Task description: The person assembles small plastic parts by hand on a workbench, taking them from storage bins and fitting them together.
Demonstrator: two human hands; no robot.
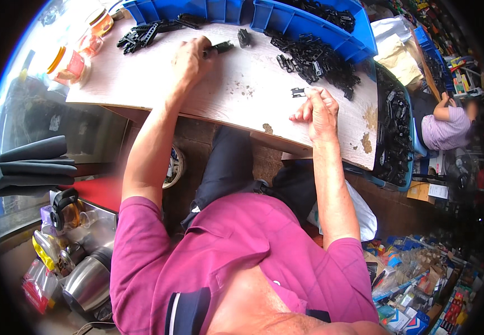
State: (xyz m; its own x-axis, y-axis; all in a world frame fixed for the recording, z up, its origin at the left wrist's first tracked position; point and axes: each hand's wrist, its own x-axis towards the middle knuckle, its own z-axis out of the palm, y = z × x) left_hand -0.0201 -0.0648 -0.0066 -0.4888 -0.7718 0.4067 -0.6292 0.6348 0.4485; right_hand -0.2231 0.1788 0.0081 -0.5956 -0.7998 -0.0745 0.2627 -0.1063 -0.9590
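At the far left of the table (242,106), my left hand (191,61) is closed round a dark, longish black part (219,48) whose end sticks out to the right of the fingers. A short black block-like piece (244,38) rests on the tabletop just beyond it. My right hand (320,111) is near the table's front right, pinching a small flat black part (298,92) with a light patch, between thumb and fingertips. Farther back lies a heap of small black plastic parts (314,61). Long black toothed-looking strips (141,37) are piled at the far left.
Blue bins (286,21) line the table's back edge, one holding black parts. Jars with orange lids (66,64) stand at left. A tub of black parts (394,128) adjoins the table's right side. Another person (446,125) sits at far right.
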